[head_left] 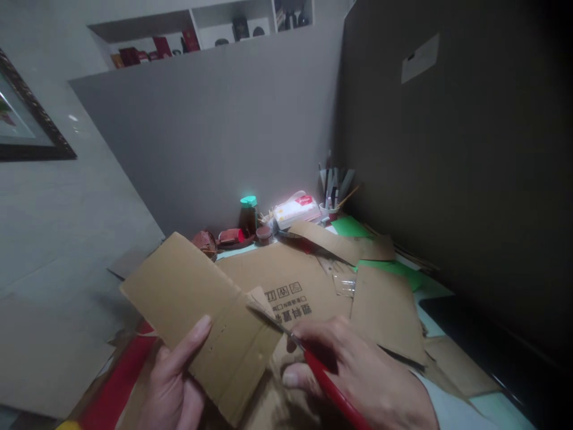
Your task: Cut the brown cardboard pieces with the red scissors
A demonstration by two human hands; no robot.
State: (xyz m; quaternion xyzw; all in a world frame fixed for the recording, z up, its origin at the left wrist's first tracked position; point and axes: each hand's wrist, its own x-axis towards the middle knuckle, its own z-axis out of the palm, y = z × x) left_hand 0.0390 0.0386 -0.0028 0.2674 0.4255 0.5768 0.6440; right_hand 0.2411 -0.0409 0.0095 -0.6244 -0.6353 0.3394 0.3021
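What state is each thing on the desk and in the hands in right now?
Left hand: grips the cardboard strip, thumb on top.
Right hand: closed round the red-handled scissors.
Cardboard strip: raised, tilted, partly cut.
Red-handled scissors: blades in the strip's edge; how far open is unclear.
Printed cardboard sheet: flat, print upside down.
Green-capped jar: upright, capped.
Pen cup: upright, full.

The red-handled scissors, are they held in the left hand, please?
No, the right hand holds the scissors; the left hand grips the cardboard piece.
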